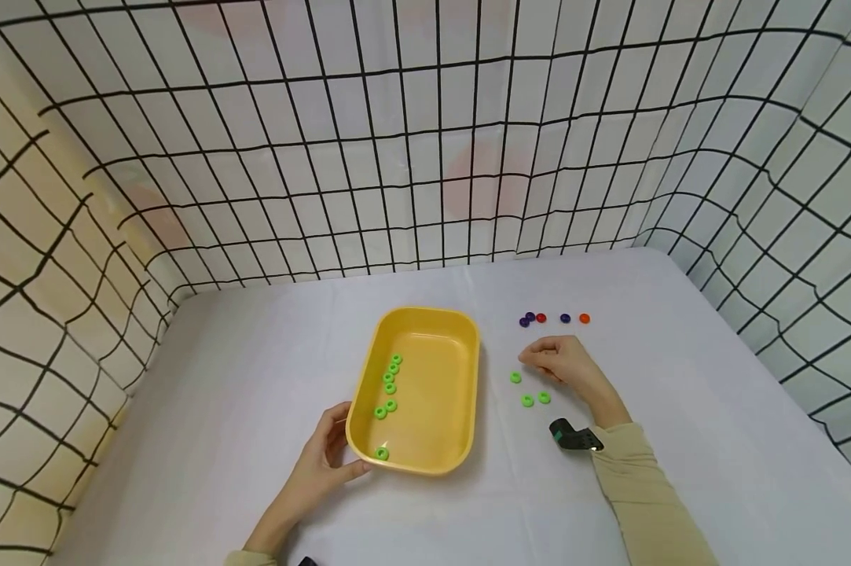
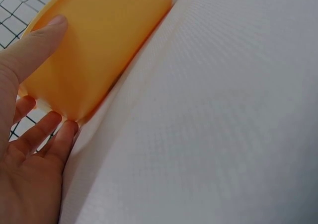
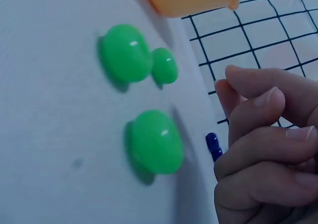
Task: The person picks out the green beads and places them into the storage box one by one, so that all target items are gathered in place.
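Observation:
My left hand holds the near left corner of a yellow plastic tray. In the left wrist view its thumb lies on the tray's outer wall and the fingertips touch around the corner. Several green ring-shaped beads lie along the tray's left side. Right of the tray, my right hand hovers above the cloth with curled fingers; nothing shows between thumb and forefinger. Close by lie three green beads, which look domed from the side in the right wrist view.
Beyond the right hand is a loose row of dark purple beads, one red bead and one orange bead. A white cloth covers the table. Black wire mesh stands along the back and both sides.

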### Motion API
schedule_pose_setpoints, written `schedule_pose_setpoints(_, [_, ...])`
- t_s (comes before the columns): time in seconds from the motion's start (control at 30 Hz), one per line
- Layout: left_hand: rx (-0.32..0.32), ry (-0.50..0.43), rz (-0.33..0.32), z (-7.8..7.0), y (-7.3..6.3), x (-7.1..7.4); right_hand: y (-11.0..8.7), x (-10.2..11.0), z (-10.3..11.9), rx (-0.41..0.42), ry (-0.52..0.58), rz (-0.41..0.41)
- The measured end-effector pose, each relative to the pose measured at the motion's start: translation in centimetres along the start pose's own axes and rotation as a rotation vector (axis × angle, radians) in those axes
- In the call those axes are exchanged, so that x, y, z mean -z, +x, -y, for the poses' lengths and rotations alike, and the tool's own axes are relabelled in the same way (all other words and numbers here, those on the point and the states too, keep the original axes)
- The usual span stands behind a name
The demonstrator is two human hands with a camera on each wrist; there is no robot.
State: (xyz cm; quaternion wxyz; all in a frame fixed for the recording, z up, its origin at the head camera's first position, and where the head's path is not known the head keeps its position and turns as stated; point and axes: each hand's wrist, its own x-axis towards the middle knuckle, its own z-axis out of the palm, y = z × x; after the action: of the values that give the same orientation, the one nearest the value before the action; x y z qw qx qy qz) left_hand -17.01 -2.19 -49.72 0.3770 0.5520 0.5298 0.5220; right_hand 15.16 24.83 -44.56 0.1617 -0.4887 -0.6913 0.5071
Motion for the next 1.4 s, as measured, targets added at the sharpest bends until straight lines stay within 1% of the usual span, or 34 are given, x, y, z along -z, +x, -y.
schedule_pose_setpoints(0.17, [-0.013, -0.015, -0.002, 0.0, 0.2, 0.1, 0.4, -0.7, -0.8, 0.026, -0.016, 0.041])
schedule_pose_setpoints(0.33, [0.015, -0.032, 0.008, 0.0, 0.0, 0.0, 0.4, -1.1, -1.2, 0.015, -0.035, 0.045])
schedule_pose_setpoints(0.5, [0.040, -0.039, -0.004, 0.1, -0.1, -0.1, 0.2, -1.1, -1.5, 0.044, -0.011, 0.064])
schedule_pose_setpoints(0.7, [0.060, -0.035, -0.015, -0.1, -0.1, -0.2, 0.1, -1.0, -1.5, 0.046, 0.002, 0.074])
schedule_pose_setpoints(0.83, [0.050, -0.029, -0.018, 0.0, -0.1, -0.3, 0.1, -1.1, -1.6, 0.044, 0.003, 0.068])
schedule_pose_setpoints(1.07, [0.042, -0.043, -0.015, 0.1, -0.2, -0.3, 0.1, -1.3, -1.7, 0.010, 0.004, 0.034])
schedule_pose_setpoints(1.23, [0.034, -0.039, -0.013, 0.1, -0.1, -0.3, 0.1, -1.4, -1.6, 0.017, -0.004, 0.024])
schedule_pose_setpoints(1.4, [0.030, -0.041, -0.009, 0.0, -0.1, -0.3, 0.2, -1.5, -1.5, -0.017, -0.011, -0.012])
